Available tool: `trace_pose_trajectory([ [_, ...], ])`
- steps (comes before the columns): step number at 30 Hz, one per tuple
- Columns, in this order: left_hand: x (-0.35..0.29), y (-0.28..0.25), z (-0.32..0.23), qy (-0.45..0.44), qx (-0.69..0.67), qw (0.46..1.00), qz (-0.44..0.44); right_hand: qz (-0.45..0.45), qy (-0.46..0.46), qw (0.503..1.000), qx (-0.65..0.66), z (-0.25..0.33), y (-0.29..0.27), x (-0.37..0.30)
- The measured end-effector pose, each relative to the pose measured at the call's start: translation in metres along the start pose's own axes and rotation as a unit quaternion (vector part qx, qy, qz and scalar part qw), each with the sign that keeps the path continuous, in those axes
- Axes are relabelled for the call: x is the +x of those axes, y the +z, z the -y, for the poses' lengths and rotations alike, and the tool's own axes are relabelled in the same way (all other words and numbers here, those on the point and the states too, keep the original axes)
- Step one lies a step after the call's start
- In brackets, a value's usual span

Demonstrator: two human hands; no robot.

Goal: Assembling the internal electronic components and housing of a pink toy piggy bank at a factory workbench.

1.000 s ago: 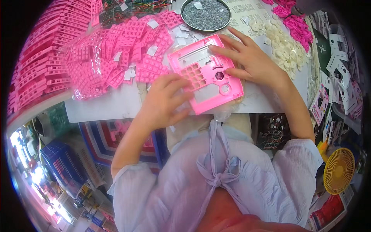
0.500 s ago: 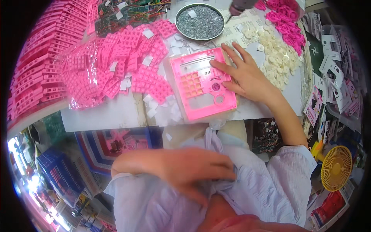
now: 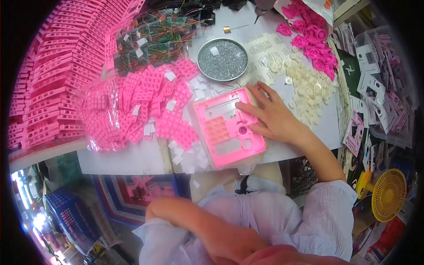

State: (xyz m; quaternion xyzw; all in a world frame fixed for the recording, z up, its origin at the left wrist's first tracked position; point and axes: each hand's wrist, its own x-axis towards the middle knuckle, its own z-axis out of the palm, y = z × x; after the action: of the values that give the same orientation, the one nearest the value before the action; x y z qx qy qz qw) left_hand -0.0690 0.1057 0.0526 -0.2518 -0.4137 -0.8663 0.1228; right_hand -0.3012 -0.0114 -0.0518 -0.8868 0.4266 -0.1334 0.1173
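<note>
A pink plastic housing (image 3: pixel 216 155) with a grid of square openings and round holes lies on the white table in front of me. Across its right edge rests my right hand (image 3: pixel 280 117), fingers spread on the frame, open and not wrapped round it. My left hand (image 3: pixel 232 240) is drawn in close to my body at the lower edge, its fingers hidden. Left of the housing are heaped pink keypad sheets (image 3: pixel 143 88), partly in a clear bag (image 3: pixel 97 115). Small white paper squares (image 3: pixel 190 157) lie scattered between them.
Beyond the housing stands a round tin of small metal screws (image 3: pixel 223 64). Cream discs (image 3: pixel 309 92) and magenta rings (image 3: pixel 316 33) are piled at right. Wired green circuit boards (image 3: pixel 152 39) and stacked pink housings (image 3: pixel 70 66) fill the far left. A yellow fan (image 3: pixel 388 194) is lower right.
My left hand has moved down and in toward my body from over my lap. The whole view has shifted, so the table sits lower. My right hand stays on the housing.
</note>
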Motion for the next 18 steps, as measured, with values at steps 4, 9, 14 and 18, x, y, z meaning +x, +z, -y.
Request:
trace_pose_trajectory([
  [4, 0.004, 0.005, -0.009, -0.113, 0.025, 0.993, 0.011, 0.021, 0.005, 0.999, 0.036, -0.001, -0.01, -0.001],
  [9, -0.001, 0.014, -0.034, -0.315, 0.095, 0.943, -0.044, -0.022, -0.014, 0.99, 0.139, -0.018, -0.033, 0.009],
  [14, -0.068, -0.047, -0.059, -0.227, 0.227, 0.932, -0.167, -0.183, 0.318, 0.929, 0.052, -0.133, -0.073, 0.001],
  [18, -0.086, -0.043, -0.065, -0.259, 0.459, 0.754, -0.392, -0.227, 0.299, 0.913, -0.158, -0.244, -0.078, 0.002],
])
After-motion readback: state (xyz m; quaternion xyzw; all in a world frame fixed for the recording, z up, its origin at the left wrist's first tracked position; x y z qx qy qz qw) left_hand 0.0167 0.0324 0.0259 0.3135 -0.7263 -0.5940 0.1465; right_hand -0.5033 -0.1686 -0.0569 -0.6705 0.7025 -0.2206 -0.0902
